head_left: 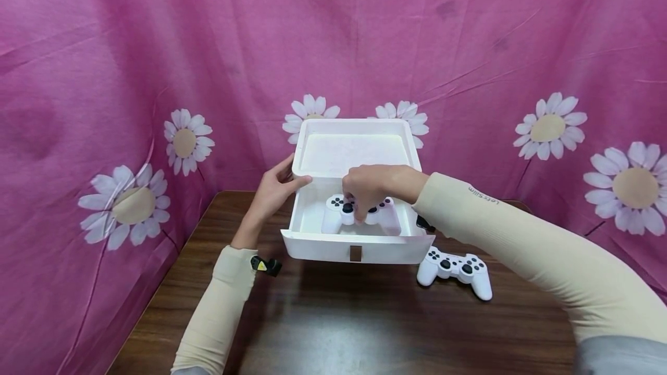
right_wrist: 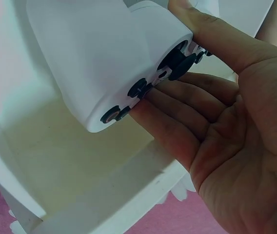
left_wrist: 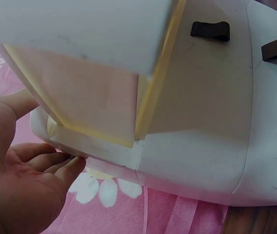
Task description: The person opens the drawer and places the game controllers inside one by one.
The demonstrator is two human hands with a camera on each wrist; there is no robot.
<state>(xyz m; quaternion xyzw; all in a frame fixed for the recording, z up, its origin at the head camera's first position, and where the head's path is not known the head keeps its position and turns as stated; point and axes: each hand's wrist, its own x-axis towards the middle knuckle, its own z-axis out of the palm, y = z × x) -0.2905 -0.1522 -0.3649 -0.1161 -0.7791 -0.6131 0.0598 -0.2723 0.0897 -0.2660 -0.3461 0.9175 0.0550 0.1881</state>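
A white drawer unit with a shallow recessed top stands at the back of the table, its upper drawer pulled out. Inside that drawer is a white game controller with black sticks and buttons. My right hand reaches in from above and grips the controller's middle; the right wrist view has the thumb on one side and fingers under the button face. At the unit's left side, my left hand holds its upper edge, thumb on top and fingers against the side wall.
A second white game controller lies on the dark wooden table, right of the drawer. Small brown pull tabs show on the unit's front. Behind everything hangs a pink cloth with white daisies.
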